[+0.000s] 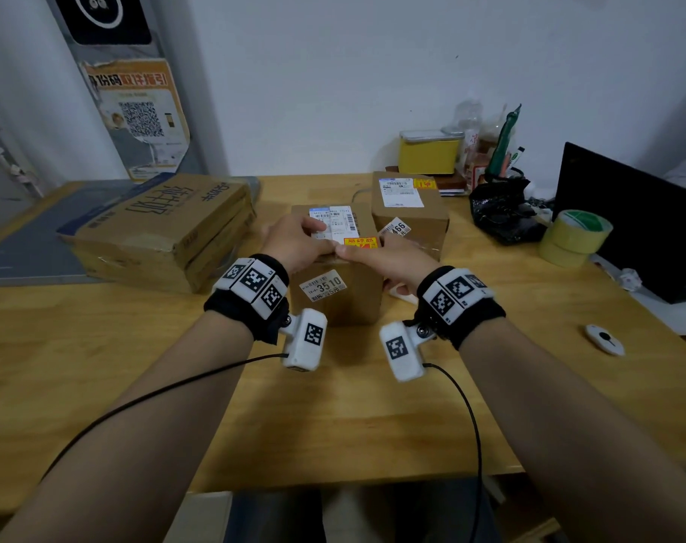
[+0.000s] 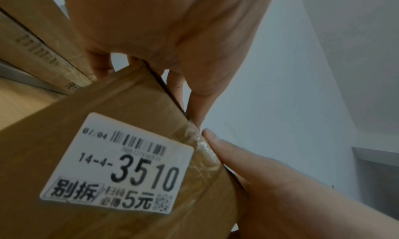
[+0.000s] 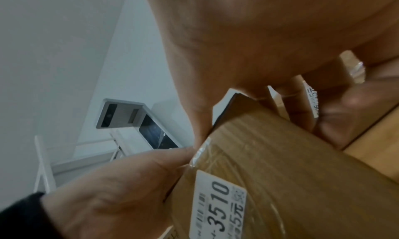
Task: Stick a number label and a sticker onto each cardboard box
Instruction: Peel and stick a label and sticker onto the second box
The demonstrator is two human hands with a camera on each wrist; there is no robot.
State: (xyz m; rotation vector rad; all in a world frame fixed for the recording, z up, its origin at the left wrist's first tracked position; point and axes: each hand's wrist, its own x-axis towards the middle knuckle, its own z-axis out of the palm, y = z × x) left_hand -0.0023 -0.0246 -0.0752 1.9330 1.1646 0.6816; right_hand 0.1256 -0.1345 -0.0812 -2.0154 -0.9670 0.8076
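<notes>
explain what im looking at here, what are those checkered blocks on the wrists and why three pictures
No robot here: a person works with bare hands, wearing wrist bands with printed black-and-white marker squares and a small camera on each wrist. The wide picture comes from a camera on the head; the two close ones look along each hand.

On the wooden table, the left hand and right hand both rest on top of the front cardboard box, fingers on its orange sticker. Its front bears a number label reading 3510. A second box, already labelled, stands behind. A large flat carton lies left, tape rolls right.
</notes>
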